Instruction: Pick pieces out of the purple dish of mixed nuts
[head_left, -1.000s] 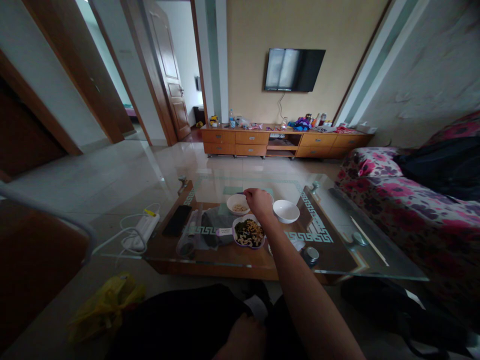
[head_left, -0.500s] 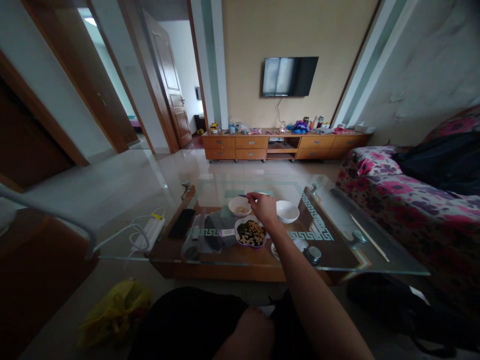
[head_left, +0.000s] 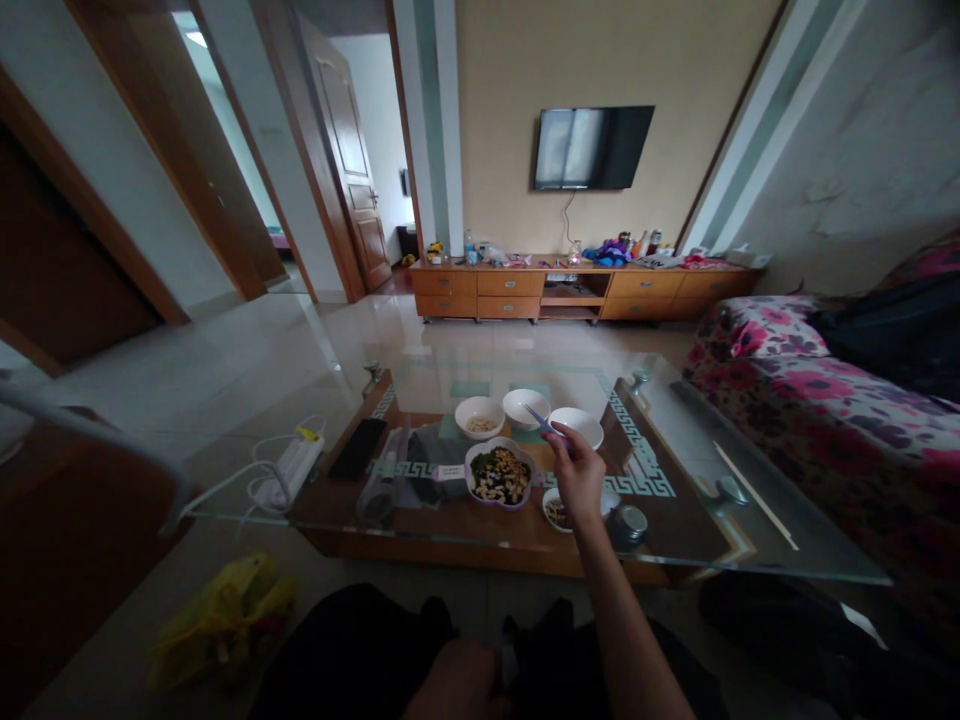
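My right hand [head_left: 579,472] pinches a thin blue utensil [head_left: 541,420] whose tip points up and left, over the gap between two white bowls. The nearest of these is an empty-looking white bowl [head_left: 576,426]. Left of it stand another white bowl [head_left: 526,407] and a white bowl of pale nuts [head_left: 479,417]. A purple-rimmed plate [head_left: 500,476] holds dark greens and nuts, and a small bowl of food [head_left: 556,511] sits just below my hand. My left hand [head_left: 459,682] rests low over my dark clothing, its fingers hidden.
The glass-topped wooden coffee table [head_left: 675,520] also bears a phone [head_left: 357,448], a power strip [head_left: 289,470], a plastic-wrapped item, a dark metal-lidded jar [head_left: 628,525] and a long wooden stick [head_left: 754,495]. A floral sofa [head_left: 817,420] lines the right; a yellow plastic bag [head_left: 221,625] lies on the floor.
My right hand has moved nearer to me and to the right, uncovering another white bowl and the small food bowl. The blue utensil now shows clearly in its fingers. My left hand stays low.
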